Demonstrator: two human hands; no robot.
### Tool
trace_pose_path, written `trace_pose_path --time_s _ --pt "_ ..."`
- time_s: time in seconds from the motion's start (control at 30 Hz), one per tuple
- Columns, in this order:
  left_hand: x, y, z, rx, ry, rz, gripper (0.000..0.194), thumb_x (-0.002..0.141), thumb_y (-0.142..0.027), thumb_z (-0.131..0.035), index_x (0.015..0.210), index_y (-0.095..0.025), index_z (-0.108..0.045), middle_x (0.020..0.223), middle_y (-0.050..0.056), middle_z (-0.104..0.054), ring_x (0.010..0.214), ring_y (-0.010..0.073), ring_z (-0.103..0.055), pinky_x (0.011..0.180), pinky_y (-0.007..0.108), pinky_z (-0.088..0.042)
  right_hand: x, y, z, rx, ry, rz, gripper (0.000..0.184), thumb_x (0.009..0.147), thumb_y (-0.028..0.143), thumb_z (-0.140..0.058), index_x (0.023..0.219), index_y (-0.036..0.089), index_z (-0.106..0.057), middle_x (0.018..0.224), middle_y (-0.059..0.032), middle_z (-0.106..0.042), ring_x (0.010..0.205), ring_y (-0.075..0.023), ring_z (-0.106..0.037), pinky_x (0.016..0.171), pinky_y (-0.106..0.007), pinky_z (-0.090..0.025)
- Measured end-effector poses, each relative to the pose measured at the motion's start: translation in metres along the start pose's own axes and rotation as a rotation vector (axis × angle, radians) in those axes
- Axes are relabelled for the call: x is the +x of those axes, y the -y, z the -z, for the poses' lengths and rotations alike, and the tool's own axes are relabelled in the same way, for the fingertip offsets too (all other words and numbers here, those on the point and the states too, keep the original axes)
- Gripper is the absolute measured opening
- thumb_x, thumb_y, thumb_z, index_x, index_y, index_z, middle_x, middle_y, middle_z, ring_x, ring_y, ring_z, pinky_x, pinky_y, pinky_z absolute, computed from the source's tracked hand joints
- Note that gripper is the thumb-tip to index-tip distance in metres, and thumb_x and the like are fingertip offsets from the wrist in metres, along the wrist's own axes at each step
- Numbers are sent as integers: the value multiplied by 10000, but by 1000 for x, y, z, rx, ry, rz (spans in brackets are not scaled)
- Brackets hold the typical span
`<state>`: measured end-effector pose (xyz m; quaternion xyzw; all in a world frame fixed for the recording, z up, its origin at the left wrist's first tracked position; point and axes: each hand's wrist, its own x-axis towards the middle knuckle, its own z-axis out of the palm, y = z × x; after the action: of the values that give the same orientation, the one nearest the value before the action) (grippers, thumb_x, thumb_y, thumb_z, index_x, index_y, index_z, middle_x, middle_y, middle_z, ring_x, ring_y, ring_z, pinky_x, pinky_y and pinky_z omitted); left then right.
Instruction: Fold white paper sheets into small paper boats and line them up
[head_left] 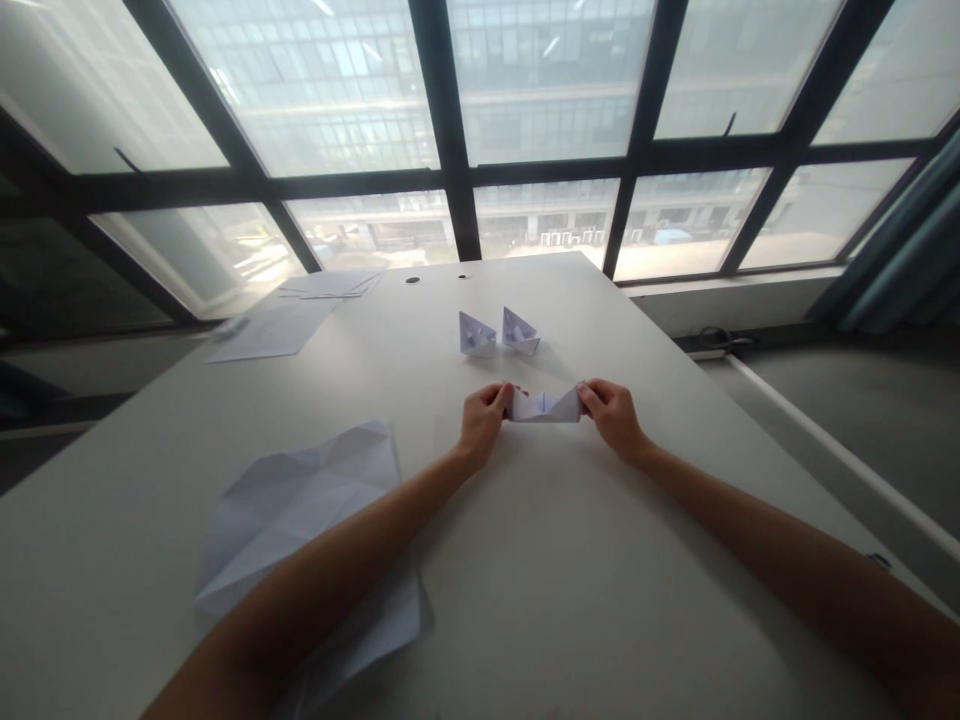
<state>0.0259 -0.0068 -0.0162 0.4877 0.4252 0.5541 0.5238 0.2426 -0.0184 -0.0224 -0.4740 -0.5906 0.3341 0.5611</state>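
Left end of the folded paper is pinched by the left hand, thumb on the near side; right end is pinched likewise by the right hand; paper is held directly between them, long axis running hand to hand, neither hand nearer; two folded boats are seen just beyond on the white table; creased sheet is partly covered by the left forearm; flat papers are left farther off.

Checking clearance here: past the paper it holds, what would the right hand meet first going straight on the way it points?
The right hand probably meets the rightmost standing paper shape; depth is unclear.
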Motion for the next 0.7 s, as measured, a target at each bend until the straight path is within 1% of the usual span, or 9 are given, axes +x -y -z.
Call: trace_pose_path --time_s 0.13,0.2,0.27,0.4,0.5,0.57,0.63,0.67,0.7 --pt "7 8 3 -127 -60 -78 362 809 -491 -714 804 -154 -580 934 96 -734 759 156 -648 766 319 -531 4 -3 3 -37 -171 81 331 905 433 -565 696 178 -593 620 3 -575 562 -124 -513 536 -252 -433" --pt "8 9 3 -178 -67 -88 353 830 -483 -699 839 -174 -528 1000 98 -733 806 160 -668 801 341 -541 5 -4 3 13 -237 66 298 899 449 -573 767 182 -585 652 -2 -611 565 -134 -567 522 -256 -478" --pt "7 8 2 -214 -48 -77 351 847 -477 -689 860 -191 -486 1061 101 -728 840 167 -683 808 354 -547 6 -5 2 104 -263 22 295 883 483 -589 850 192 -559 666 3 -632 576 -159 -627 506 -277 -531" --pt "4 4 0 -263 25 -60 360 858 -473 -693 879 -203 -457 1107 96 -716 871 182 -698 819 374 -553 6 -8 0 208 -232 -34 347 854 534 -616 904 206 -514 659 15 -647 586 -182 -677 522 -335 -607" --pt "1 3 -1 -293 103 -14 382 819 -436 -755 1001 -204 -512 1098 79 -702 942 197 -691 903 431 -541 5 -7 0 236 -194 -32 350 841 529 -640 899 208 -513 650 22 -646 592 -177 -680 558 -355 -631" --pt "0 4 -1 -309 165 41 513 762 -363 -823 1154 -210 -528 1106 73 -692 1004 209 -677 968 462 -514 3 -4 -2 252 -145 -29 345 838 521 -652 907 210 -517 659 22 -650 603 -177 -682 576 -363 -636" --pt "-2 5 -2 -309 206 74 691 689 -278 -880 1274 -212 -519 1114 73 -693 1043 220 -663 1007 462 -489 0 -1 -3 268 -92 -26 335 837 508 -659 916 213 -521 682 18 -661 614 -177 -682 588 -366 -633" --pt "-2 6 -2 -303 209 76 738 657 -249 -898 1295 -204 -530 1108 73 -698 1044 223 -661 1014 454 -482 -1 0 -3 274 -70 -22 327 834 499 -666 913 215 -523 698 15 -668 625 -178 -683 597 -365 -629" --pt "-2 6 -2 -293 201 74 738 635 -238 -909 1284 -187 -561 1092 75 -707 1033 224 -663 1014 445 -480 -2 2 -3 273 -50 -16 319 828 486 -675 903 214 -527 713 11 -674 640 -179 -685 610 -364 -624"
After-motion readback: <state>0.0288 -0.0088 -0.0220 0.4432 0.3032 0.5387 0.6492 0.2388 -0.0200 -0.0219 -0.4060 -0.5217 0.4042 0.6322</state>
